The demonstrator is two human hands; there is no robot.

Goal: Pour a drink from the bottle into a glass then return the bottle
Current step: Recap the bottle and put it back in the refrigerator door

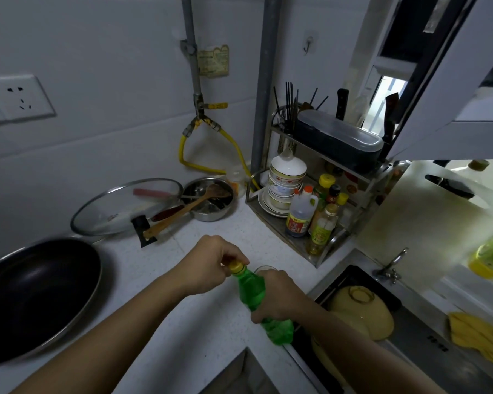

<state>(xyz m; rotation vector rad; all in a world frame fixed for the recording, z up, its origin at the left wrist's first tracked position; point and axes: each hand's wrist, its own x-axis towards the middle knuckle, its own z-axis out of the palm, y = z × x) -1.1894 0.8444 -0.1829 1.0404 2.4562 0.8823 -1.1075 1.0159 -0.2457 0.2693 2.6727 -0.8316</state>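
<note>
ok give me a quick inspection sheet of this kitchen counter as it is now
surface: white speckled counter, corner by the sink.
job's things: green bottle, tilted, yellow cap on; glass just behind it.
clutter: black pan, glass lid, steel bowl with wooden spatula, rack of sauce bottles.
hands: left hand on the cap, right hand around the bottle.
cables: yellow hose on the wall.
surroundings: wall socket, cutting board.
</note>
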